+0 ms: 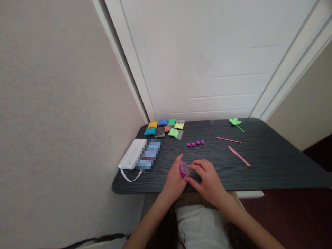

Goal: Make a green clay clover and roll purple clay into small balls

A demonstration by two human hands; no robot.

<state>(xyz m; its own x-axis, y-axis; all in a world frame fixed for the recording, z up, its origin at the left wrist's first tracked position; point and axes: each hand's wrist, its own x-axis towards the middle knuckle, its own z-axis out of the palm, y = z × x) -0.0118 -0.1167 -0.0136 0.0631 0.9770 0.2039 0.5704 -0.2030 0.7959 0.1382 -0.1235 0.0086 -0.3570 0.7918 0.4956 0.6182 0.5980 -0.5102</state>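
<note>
Near the table's front edge, my left hand point(174, 177) is closed around a small clear plastic bag of purple clay point(183, 173). My right hand point(209, 180) is at the bag's right side, its thumb and index fingertips on the plastic edge. A bit of purple point(203, 160) shows just behind my right hand, mostly hidden by it. Beyond both hands, several small purple clay balls point(193, 144) lie in a short row on the dark table point(207, 131).
Colored clay packets point(163, 122) lie at the back left. A phone point(150, 155) and a white power bank point(133, 154), joined by a cable point(131, 180), are at left. On the right are a pink clay knife point(239, 156), a thin pink tool point(228, 139) and a green clover-shaped piece point(235, 121).
</note>
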